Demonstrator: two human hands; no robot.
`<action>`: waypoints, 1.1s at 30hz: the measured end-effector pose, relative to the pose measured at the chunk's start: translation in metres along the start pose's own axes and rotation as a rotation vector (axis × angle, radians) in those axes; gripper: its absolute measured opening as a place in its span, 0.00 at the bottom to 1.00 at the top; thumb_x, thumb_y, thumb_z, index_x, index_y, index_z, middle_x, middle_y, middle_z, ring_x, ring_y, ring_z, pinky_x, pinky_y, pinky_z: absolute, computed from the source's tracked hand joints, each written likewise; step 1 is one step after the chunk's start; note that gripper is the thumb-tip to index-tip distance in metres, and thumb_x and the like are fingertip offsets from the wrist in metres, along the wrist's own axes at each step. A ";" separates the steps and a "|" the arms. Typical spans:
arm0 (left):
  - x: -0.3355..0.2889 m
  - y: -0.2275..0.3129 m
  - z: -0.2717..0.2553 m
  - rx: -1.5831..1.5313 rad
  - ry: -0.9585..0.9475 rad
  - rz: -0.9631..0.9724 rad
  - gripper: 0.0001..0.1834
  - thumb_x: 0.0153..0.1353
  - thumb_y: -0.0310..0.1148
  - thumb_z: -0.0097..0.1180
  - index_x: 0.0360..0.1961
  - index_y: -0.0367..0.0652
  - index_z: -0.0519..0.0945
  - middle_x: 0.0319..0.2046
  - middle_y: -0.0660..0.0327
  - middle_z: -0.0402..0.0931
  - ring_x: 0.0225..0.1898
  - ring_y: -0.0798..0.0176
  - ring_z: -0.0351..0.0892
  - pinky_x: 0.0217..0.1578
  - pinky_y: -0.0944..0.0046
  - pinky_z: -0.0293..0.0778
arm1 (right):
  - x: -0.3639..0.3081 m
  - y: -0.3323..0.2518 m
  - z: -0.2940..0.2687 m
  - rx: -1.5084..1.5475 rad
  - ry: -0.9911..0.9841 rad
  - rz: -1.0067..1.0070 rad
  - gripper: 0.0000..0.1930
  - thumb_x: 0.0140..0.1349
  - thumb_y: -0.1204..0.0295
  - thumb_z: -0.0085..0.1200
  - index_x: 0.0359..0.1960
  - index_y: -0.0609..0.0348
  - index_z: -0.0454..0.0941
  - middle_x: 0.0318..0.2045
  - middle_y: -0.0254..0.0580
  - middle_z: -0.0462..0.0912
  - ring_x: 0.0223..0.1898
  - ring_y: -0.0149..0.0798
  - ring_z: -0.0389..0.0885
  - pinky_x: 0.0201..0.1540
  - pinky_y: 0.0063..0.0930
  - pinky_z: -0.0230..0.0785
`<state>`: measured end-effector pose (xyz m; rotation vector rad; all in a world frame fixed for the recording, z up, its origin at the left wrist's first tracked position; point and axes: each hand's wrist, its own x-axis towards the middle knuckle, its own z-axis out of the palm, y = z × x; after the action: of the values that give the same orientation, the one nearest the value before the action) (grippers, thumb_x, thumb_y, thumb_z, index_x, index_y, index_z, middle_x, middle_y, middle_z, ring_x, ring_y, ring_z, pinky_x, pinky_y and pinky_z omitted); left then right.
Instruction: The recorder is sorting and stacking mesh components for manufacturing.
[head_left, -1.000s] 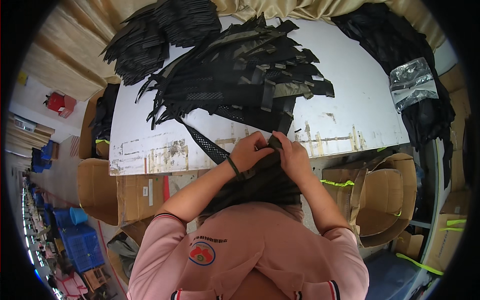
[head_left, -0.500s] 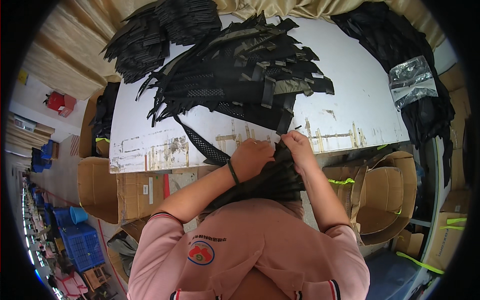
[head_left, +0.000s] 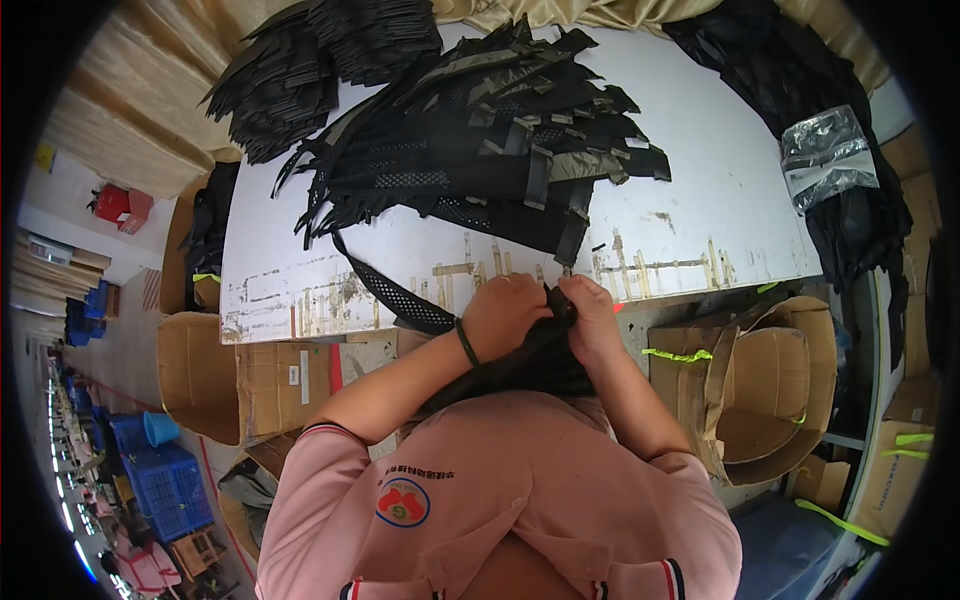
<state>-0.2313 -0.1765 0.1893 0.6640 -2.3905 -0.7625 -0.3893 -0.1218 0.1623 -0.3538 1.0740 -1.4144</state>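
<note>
- gripping a black fabric piece (head_left: 561, 306) between my closed left hand (head_left: 507, 314) and right hand (head_left: 594, 318), unfinished by my judgement.
- just beyond my hands, black strips (head_left: 470, 180) lie heaped on the white table (head_left: 715, 180); finished or waiting, i cannot tell.
- below my hands, more dark fabric (head_left: 508, 378).

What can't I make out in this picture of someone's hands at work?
All in the head view:
Left hand: how its fingertips meet the black cloth, hidden by the hand itself.
Black mesh strip: its lower end, hidden behind the left wrist.
Stacked black pieces: their far end, cut off by the top edge.
</note>
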 end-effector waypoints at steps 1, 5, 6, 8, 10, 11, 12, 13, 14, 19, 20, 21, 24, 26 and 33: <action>-0.001 0.000 -0.003 -0.144 0.017 -0.156 0.04 0.53 0.25 0.58 0.30 0.39 0.75 0.27 0.58 0.73 0.30 0.54 0.74 0.33 0.63 0.70 | -0.003 -0.004 -0.001 0.034 -0.058 0.011 0.07 0.60 0.73 0.54 0.25 0.58 0.74 0.25 0.30 0.76 0.25 0.24 0.71 0.30 0.19 0.63; 0.000 -0.016 -0.006 -0.612 0.053 -0.415 0.06 0.55 0.20 0.54 0.34 0.38 0.77 0.27 0.62 0.72 0.30 0.62 0.73 0.35 0.66 0.69 | 0.001 -0.014 -0.012 -0.080 -0.156 0.028 0.07 0.62 0.69 0.54 0.36 0.59 0.76 0.33 0.33 0.79 0.38 0.28 0.74 0.40 0.23 0.66; 0.000 -0.016 -0.008 -0.695 0.044 -0.399 0.08 0.56 0.19 0.53 0.37 0.39 0.78 0.28 0.63 0.72 0.31 0.65 0.73 0.36 0.67 0.69 | -0.002 -0.015 -0.013 -0.080 -0.157 0.027 0.07 0.62 0.69 0.54 0.36 0.59 0.76 0.33 0.33 0.79 0.38 0.28 0.74 0.40 0.23 0.66; 0.001 -0.018 -0.011 -0.778 0.033 -0.382 0.10 0.57 0.18 0.51 0.39 0.39 0.78 0.30 0.63 0.71 0.31 0.68 0.72 0.36 0.69 0.69 | -0.013 -0.018 -0.013 -0.007 -0.473 0.270 0.11 0.62 0.68 0.54 0.42 0.61 0.74 0.36 0.35 0.79 0.42 0.29 0.74 0.42 0.25 0.66; 0.002 -0.021 -0.014 -0.624 -0.024 -0.250 0.11 0.57 0.17 0.50 0.40 0.40 0.79 0.34 0.62 0.73 0.36 0.67 0.74 0.39 0.70 0.69 | -0.015 -0.015 -0.016 -0.004 -0.484 0.221 0.09 0.62 0.70 0.53 0.40 0.61 0.73 0.34 0.34 0.79 0.39 0.29 0.75 0.40 0.25 0.68; 0.000 -0.024 -0.014 -0.624 -0.025 -0.251 0.11 0.57 0.17 0.50 0.40 0.40 0.79 0.34 0.62 0.73 0.36 0.67 0.74 0.39 0.70 0.69 | -0.015 -0.013 -0.018 0.000 -0.494 0.172 0.06 0.63 0.72 0.53 0.37 0.61 0.73 0.32 0.32 0.79 0.35 0.29 0.76 0.39 0.25 0.69; -0.002 -0.027 -0.014 -0.562 -0.083 -0.208 0.12 0.57 0.18 0.50 0.40 0.40 0.79 0.37 0.62 0.74 0.40 0.67 0.73 0.41 0.70 0.68 | -0.014 -0.013 -0.020 0.001 -0.493 0.173 0.06 0.63 0.72 0.53 0.37 0.61 0.73 0.32 0.32 0.79 0.35 0.29 0.76 0.39 0.25 0.69; -0.002 -0.026 -0.015 -0.501 -0.142 -0.166 0.12 0.57 0.18 0.50 0.41 0.41 0.79 0.39 0.61 0.74 0.43 0.67 0.73 0.43 0.70 0.68 | -0.011 -0.014 -0.023 -0.247 -0.404 0.080 0.05 0.63 0.73 0.52 0.36 0.60 0.72 0.30 0.32 0.78 0.31 0.29 0.75 0.35 0.25 0.69; -0.002 -0.022 -0.012 -0.503 -0.145 -0.167 0.12 0.57 0.18 0.50 0.41 0.41 0.79 0.39 0.61 0.74 0.43 0.67 0.73 0.43 0.70 0.68 | -0.009 -0.013 -0.024 -0.494 -0.308 -0.013 0.04 0.63 0.73 0.52 0.35 0.60 0.72 0.28 0.32 0.78 0.28 0.29 0.75 0.32 0.24 0.70; 0.009 -0.001 -0.003 -0.825 0.045 -0.498 0.11 0.58 0.26 0.53 0.43 0.38 0.76 0.43 0.57 0.75 0.45 0.66 0.73 0.44 0.67 0.69 | 0.000 -0.007 -0.018 -0.957 -0.032 -0.643 0.02 0.64 0.74 0.50 0.34 0.58 0.71 0.22 0.29 0.74 0.22 0.24 0.71 0.24 0.19 0.65; 0.006 -0.006 -0.001 -0.655 0.073 -0.502 0.12 0.59 0.31 0.55 0.41 0.35 0.77 0.38 0.57 0.77 0.40 0.66 0.75 0.43 0.67 0.70 | 0.002 -0.011 -0.015 -0.815 0.081 -0.508 0.02 0.64 0.74 0.51 0.35 0.58 0.71 0.21 0.29 0.74 0.22 0.22 0.71 0.23 0.18 0.64; 0.003 -0.011 -0.003 -0.655 0.075 -0.503 0.12 0.59 0.31 0.55 0.41 0.35 0.77 0.38 0.57 0.77 0.40 0.66 0.75 0.43 0.67 0.70 | 0.008 -0.019 -0.021 -0.815 0.079 -0.507 0.02 0.64 0.74 0.51 0.35 0.58 0.71 0.21 0.29 0.74 0.22 0.22 0.71 0.23 0.18 0.64; -0.002 -0.025 -0.012 -0.609 -0.154 -0.698 0.14 0.60 0.35 0.57 0.40 0.34 0.80 0.32 0.58 0.80 0.36 0.68 0.76 0.41 0.68 0.71 | 0.013 -0.040 -0.045 -0.489 0.022 -0.431 0.04 0.62 0.72 0.54 0.34 0.58 0.73 0.20 0.32 0.73 0.24 0.25 0.71 0.27 0.19 0.66; -0.002 -0.022 -0.010 -0.760 -0.126 -0.728 0.14 0.60 0.35 0.56 0.41 0.34 0.80 0.33 0.59 0.80 0.37 0.69 0.75 0.41 0.68 0.71 | -0.007 -0.026 -0.019 -0.697 -0.114 -0.516 0.04 0.62 0.72 0.54 0.33 0.58 0.73 0.21 0.32 0.73 0.26 0.26 0.72 0.30 0.19 0.66; -0.005 -0.007 0.000 -0.792 0.010 -0.589 0.14 0.62 0.34 0.55 0.44 0.36 0.79 0.39 0.61 0.79 0.41 0.71 0.74 0.46 0.71 0.69 | 0.010 -0.025 -0.034 -0.187 -0.114 -0.122 0.04 0.58 0.72 0.58 0.29 0.57 0.78 0.28 0.33 0.79 0.35 0.29 0.76 0.41 0.23 0.68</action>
<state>-0.2254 -0.1785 0.1834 0.9958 -1.6361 -1.7956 -0.4327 -0.1223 0.1595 -0.6366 1.1084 -1.3865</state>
